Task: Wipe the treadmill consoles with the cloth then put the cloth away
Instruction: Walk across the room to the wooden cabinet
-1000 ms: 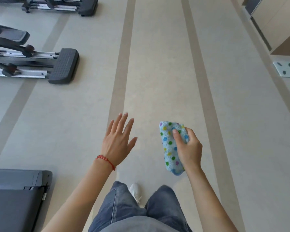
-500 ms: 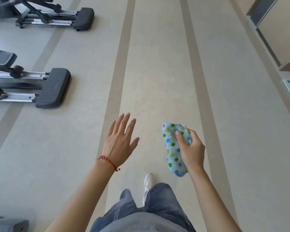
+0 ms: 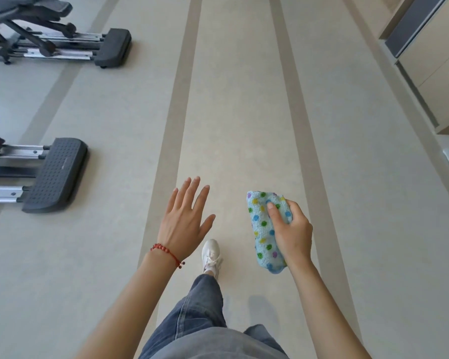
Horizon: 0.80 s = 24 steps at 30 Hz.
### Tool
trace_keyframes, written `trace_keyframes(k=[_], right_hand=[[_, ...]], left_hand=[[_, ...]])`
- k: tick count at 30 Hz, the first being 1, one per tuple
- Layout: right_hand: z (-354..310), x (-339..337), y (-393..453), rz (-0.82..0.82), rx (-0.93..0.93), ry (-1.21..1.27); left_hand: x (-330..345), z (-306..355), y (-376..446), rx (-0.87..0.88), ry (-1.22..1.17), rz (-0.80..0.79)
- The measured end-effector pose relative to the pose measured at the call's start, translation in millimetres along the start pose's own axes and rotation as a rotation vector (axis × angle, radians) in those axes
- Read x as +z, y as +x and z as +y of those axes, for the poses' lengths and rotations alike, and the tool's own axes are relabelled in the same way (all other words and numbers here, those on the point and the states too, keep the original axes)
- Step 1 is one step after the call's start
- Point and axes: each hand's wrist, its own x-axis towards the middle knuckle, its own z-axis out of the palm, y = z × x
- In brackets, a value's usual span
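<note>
Now our right hand (image 3: 293, 234) has its grip curled round the folded cloth (image 3: 263, 229), thumb pressed on top. The cloth's long axis runs near to far, tilted slightly leftward away from us. It is pale blue terry with coloured dots. Left of the grip, our left hand (image 3: 184, 224) hangs spread, holding nothing. Since half a second ago, the exercise machines (image 3: 55, 174) beyond have slid nearer, and a white shoe (image 3: 211, 255) has stepped forward.
</note>
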Motion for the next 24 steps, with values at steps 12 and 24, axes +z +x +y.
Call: trace_keyframes(k=[12,24], right_hand=[[-90.4,75.6,236.7,0.047,0.067,0.032],[-142.5,114.2,505.5,0.043,0.054,0.049]], left_hand=[[20.1,-94.3,264.7,0.068,0.001,-0.021],[72.8,-122.9,528.1,0.088,-0.007,-0.053]])
